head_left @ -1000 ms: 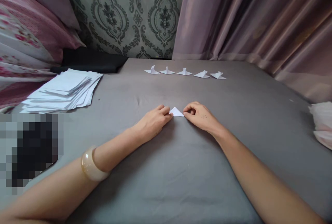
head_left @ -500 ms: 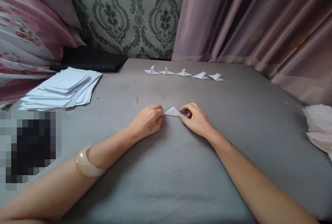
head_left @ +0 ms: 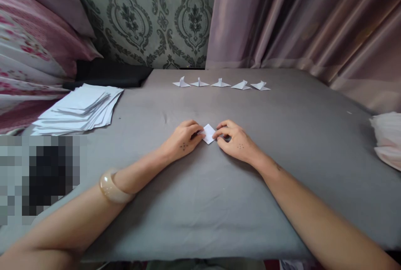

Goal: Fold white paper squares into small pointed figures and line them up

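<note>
A small piece of white folded paper [head_left: 209, 134] lies between my hands in the middle of the grey-covered surface, showing a diamond shape. My left hand [head_left: 187, 137] pinches its left corner with thumb and fingertips, and a pale bangle circles that forearm. At the right corner, my right hand [head_left: 233, 138] holds the paper by the fingertips, its fingers curled and the thumb beneath them. Both fingertip contacts partly cover the paper's side corners.
Several folded white paper figures [head_left: 220, 82] stand in a row farther back. A stack of white paper sheets [head_left: 78, 107] lies at the left, near a black folded item [head_left: 112, 74]. A pale, crumpled bundle [head_left: 388, 138] sits at the right edge. Purple curtains [head_left: 266, 19] hang behind.
The paper has gone from a low triangle to a diamond shape. My left hand has shifted slightly right, and the right fingers have come onto the paper's corner. The view has shifted slightly.
</note>
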`<action>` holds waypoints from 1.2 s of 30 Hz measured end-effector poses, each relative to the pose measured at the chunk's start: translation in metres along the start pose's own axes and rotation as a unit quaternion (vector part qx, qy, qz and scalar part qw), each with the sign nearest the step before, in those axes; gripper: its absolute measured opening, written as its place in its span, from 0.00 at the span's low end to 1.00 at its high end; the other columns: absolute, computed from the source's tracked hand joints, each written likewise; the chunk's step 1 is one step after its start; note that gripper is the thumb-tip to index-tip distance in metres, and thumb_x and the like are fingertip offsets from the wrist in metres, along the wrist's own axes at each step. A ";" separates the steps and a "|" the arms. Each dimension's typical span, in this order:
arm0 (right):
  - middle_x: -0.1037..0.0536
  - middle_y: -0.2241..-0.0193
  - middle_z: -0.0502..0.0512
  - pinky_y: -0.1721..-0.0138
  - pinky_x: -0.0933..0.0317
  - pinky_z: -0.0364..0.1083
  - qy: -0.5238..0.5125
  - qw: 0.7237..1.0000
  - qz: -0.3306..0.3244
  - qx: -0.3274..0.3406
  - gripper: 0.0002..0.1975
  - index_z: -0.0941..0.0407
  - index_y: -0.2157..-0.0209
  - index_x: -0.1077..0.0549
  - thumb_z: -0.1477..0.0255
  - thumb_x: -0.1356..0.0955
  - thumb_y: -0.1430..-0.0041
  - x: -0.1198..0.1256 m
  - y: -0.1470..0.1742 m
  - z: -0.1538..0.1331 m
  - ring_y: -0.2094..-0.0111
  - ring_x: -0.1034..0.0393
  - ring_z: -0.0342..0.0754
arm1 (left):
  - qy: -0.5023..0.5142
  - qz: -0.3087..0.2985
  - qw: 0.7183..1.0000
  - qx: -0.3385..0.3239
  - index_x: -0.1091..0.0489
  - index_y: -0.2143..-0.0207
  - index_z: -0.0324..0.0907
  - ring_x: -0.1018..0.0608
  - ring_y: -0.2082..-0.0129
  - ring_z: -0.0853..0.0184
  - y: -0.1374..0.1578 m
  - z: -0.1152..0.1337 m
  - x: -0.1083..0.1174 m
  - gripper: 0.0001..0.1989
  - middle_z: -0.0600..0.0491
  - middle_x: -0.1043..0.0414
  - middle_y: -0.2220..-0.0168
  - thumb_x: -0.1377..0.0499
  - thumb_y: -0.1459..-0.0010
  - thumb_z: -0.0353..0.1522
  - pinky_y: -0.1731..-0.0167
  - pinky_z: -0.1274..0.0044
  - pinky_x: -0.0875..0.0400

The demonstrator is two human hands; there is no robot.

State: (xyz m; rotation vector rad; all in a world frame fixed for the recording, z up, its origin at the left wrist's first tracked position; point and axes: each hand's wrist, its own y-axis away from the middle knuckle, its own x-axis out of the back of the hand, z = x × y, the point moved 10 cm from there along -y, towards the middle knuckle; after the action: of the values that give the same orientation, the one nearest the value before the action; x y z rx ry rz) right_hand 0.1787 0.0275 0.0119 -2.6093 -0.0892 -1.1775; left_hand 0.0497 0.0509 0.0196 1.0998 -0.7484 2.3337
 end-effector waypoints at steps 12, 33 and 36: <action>0.27 0.63 0.52 0.62 0.39 0.46 0.009 1.000 0.023 -0.009 0.06 0.54 0.66 0.30 0.73 0.35 0.49 0.004 -0.001 0.001 0.67 0.31 0.44 | 0.016 -0.003 0.999 0.030 0.29 0.56 0.41 0.27 0.62 0.64 0.000 -0.002 -0.001 0.13 0.48 0.30 0.60 0.41 0.43 0.36 0.61 0.72 0.29; 0.25 0.57 0.53 0.61 0.38 0.45 0.022 0.999 0.024 0.011 0.12 0.54 0.62 0.26 0.77 0.38 0.45 0.006 0.006 -0.011 0.66 0.30 0.44 | -0.001 -0.023 1.000 0.021 0.29 0.56 0.42 0.27 0.58 0.61 0.001 -0.005 -0.007 0.14 0.47 0.30 0.57 0.41 0.43 0.38 0.57 0.68 0.30; 0.25 0.60 0.53 0.63 0.38 0.45 -0.010 0.999 0.030 -0.009 0.08 0.55 0.66 0.26 0.76 0.36 0.46 0.004 0.002 -0.005 0.70 0.31 0.42 | 0.000 -0.020 1.000 0.015 0.28 0.57 0.43 0.27 0.59 0.62 0.000 -0.004 -0.007 0.13 0.48 0.30 0.58 0.41 0.43 0.37 0.57 0.68 0.29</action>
State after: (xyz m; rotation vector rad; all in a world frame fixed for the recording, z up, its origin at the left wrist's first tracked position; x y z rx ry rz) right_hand 0.1785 0.0240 0.0177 -2.6201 -0.0049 -1.1365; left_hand 0.0513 0.0520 0.0122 1.1170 -0.6870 2.3182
